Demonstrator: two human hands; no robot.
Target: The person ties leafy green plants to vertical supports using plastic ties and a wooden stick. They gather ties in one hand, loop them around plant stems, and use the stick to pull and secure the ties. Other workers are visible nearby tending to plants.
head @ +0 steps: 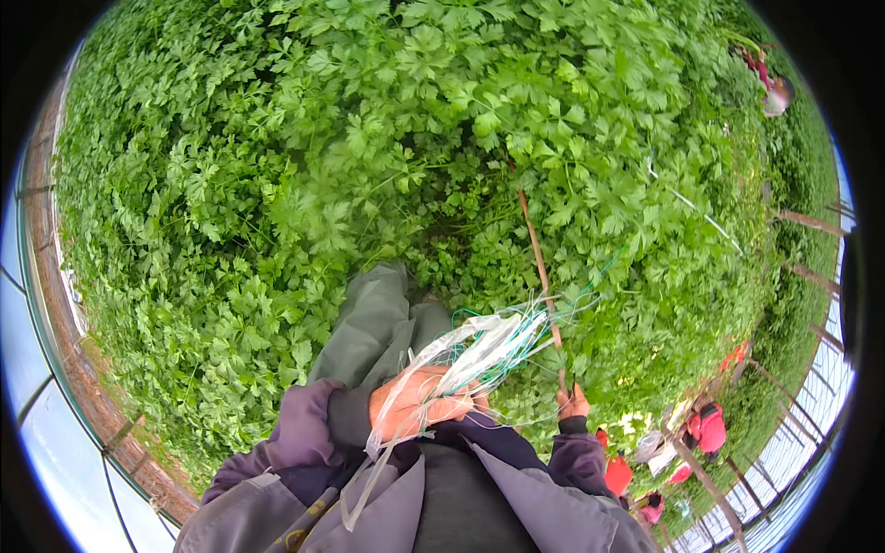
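My left hand (420, 399) is closed around a loose bundle of white plastic strips and green twine (494, 345), held in front of my waist. Loose ends of it trail down over my jacket (387, 484), and others fan out to the right. In my right hand (572, 401) is the near end of a thin wooden stick (536, 249). The stick slants away from me, and its far end disappears among the leaves. Dense, celery-like leafy plants (429, 131) surround my legs (373, 321). The stick passes just beyond the bundle's right side.
A person (771, 86) is among the plants at the upper right. Several people in red or pink, one in a red top (706, 428), are at the lower right near wooden posts (705, 477). A white strip (695, 207) lies across the leaves. Sheeted framing (59, 449) curves along the left.
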